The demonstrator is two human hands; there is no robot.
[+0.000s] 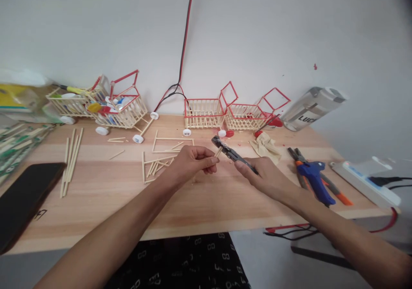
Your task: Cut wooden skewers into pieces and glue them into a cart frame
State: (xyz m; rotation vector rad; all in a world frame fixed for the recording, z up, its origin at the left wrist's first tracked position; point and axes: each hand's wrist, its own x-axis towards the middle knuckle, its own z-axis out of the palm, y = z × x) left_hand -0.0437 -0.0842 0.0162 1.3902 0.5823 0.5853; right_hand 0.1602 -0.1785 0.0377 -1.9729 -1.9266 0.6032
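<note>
My left hand (196, 162) pinches a short wooden stick (219, 152) between thumb and fingertips over the middle of the table. In my right hand (262, 173) is a dark grey hand tool (233, 154) with a blocky head, its fingers wrapped round the handle. The tool's head lies right beside the stick; whether they touch I cannot tell. Behind my left hand a flat frame of glued sticks (172, 139) rests on the table. Nearer, a second stick frame (143, 167), partly covered by my hand, surrounds several short cut sticks (156, 167).
Along the wall stand small stick carts with red trim (203, 114), some filled with bottle caps (117, 104). Long sticks (71, 160) and a phone (28, 199) lie left. Rightward are a blue glue gun (313, 179), pliers (298, 156), a power strip (363, 179) and a clear container (310, 109).
</note>
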